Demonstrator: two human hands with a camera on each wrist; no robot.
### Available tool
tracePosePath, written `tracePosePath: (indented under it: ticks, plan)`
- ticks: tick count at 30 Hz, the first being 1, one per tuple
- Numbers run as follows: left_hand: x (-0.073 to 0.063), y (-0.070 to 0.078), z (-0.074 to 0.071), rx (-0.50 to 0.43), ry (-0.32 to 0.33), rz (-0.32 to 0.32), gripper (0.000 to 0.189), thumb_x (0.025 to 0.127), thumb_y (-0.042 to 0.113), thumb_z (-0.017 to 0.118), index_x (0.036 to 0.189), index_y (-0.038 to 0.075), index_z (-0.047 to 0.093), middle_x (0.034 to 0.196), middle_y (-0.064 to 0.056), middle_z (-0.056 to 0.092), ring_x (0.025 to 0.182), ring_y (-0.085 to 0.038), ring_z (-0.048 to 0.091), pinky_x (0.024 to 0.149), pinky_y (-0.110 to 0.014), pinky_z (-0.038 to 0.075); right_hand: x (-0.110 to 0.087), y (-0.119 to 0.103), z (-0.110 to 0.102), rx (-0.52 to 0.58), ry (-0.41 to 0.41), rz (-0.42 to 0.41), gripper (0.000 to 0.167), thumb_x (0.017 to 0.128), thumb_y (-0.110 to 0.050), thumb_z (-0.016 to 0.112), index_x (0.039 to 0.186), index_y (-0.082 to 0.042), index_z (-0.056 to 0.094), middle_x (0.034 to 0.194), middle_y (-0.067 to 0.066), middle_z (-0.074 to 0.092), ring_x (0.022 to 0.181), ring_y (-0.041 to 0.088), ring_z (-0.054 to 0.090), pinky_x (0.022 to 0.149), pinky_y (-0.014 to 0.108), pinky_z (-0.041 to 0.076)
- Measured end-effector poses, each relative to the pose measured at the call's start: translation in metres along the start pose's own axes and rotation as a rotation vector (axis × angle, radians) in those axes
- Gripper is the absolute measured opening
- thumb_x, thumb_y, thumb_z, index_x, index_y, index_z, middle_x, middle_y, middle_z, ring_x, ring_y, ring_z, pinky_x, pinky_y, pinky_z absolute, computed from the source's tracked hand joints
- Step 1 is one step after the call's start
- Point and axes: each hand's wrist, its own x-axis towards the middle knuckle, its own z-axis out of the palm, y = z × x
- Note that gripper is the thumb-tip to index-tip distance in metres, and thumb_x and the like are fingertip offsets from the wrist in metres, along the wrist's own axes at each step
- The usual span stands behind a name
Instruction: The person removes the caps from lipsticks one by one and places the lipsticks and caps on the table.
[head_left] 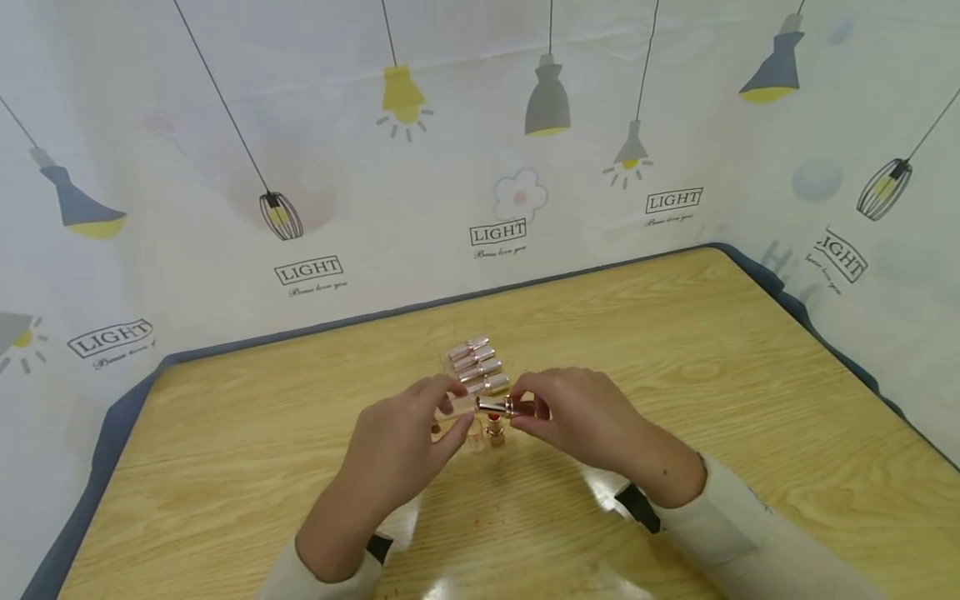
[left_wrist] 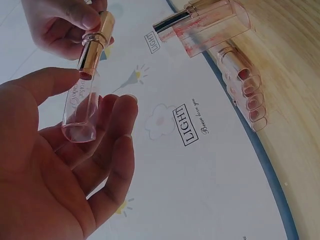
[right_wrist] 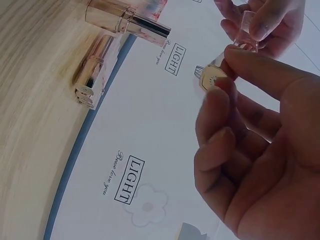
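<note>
My left hand pinches a clear lipstick cap between thumb and fingers. Opposite it, my right hand grips a rose-gold lipstick by its base, with the gold base end showing in the right wrist view. The lipstick's red tip points into the mouth of the cap, and the two lie in line above the table. Just below the hands stands another uncapped lipstick, upright with a red tip, and beside it a clear cap.
Behind the hands, several capped lipsticks lie side by side in a row on the wooden table. A white cloth printed with lamps rises along the table's back and sides, with a blue border at the edge.
</note>
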Motion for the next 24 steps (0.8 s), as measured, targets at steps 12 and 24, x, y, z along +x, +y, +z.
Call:
tracePosePath:
  ticks: [12,24]
  plan:
    - [0.0,-0.001,0.0,-0.03,-0.018,-0.037,0.028,0.088,0.03,0.073,0.111,0.017,0.063,0.1,0.004,0.072,0.077,-0.011,0.067,0.06,-0.027,0.051,0.001,0.004,0.004,0.044,-0.072,0.046,0.021,0.091,-0.024,0.075,0.106,-0.016,0.062,0.08,-0.004,0.074,0.056,-0.002,0.055,0.051,0.02,0.043]
    - [0.003,-0.003,0.004,-0.02,-0.08,-0.024,0.03,0.087,0.031,0.073,0.114,0.019,0.066,0.081,0.008,0.064,0.052,-0.004,0.042,0.046,-0.021,0.035,0.002,0.007,0.013,0.057,-0.114,0.025,0.022,0.089,-0.021,0.075,0.101,-0.017,0.057,0.08,-0.005,0.075,0.056,-0.001,0.054,0.049,0.021,0.042]
